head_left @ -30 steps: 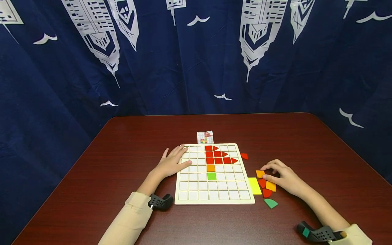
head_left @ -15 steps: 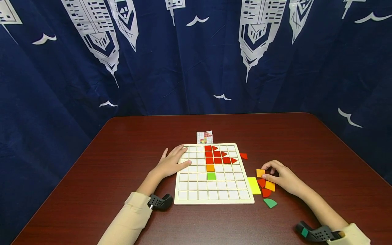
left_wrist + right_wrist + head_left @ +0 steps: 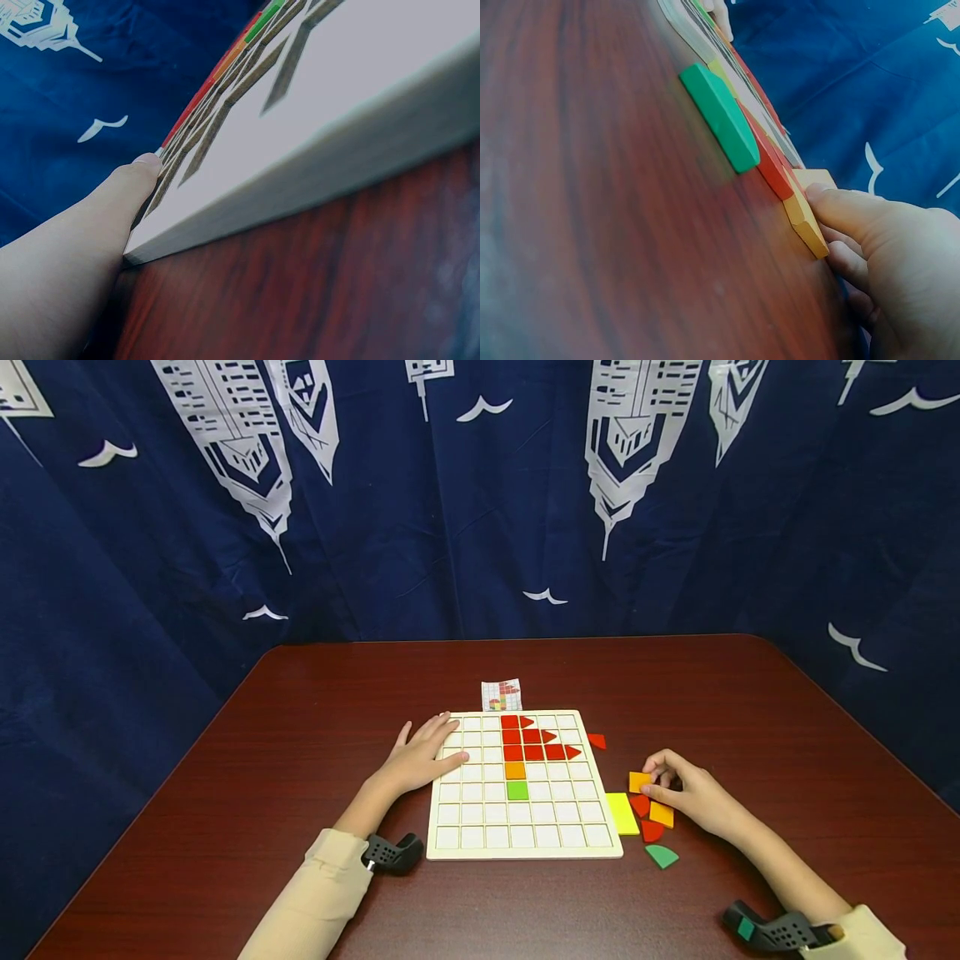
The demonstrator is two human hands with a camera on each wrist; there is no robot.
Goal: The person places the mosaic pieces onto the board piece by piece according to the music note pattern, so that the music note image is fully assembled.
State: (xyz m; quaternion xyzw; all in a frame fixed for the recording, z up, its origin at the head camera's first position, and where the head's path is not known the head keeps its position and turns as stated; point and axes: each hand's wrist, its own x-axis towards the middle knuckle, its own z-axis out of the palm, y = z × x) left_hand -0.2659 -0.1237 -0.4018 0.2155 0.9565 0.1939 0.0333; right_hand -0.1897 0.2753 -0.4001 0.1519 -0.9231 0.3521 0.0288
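Note:
My left hand (image 3: 422,762) rests on the left edge of a white grid board (image 3: 465,837), fingers spread and the thumb (image 3: 146,166) lying on its surface. Red pieces fill parts of the board's upper rows, with an orange square (image 3: 515,770) and a green square (image 3: 517,790) below them. To the right of the board, my right hand (image 3: 686,789) pinches a loose orange square tile (image 3: 639,782) between thumb and fingers. That same orange tile (image 3: 815,177) shows tilted up at the thumb tip in the right wrist view.
Close to the right hand lie another orange square (image 3: 662,814), red pieces (image 3: 652,832) and a green quarter-round piece (image 3: 662,857). A yellow piece (image 3: 622,814) touches the board's right side. One red piece (image 3: 597,742) lies farther back. Behind the board is a small pattern card (image 3: 501,695).
The right fingers have drawn in from over the orange tile to its right side and now pinch it; the tile has shifted very slightly. My left hand has stayed in place.

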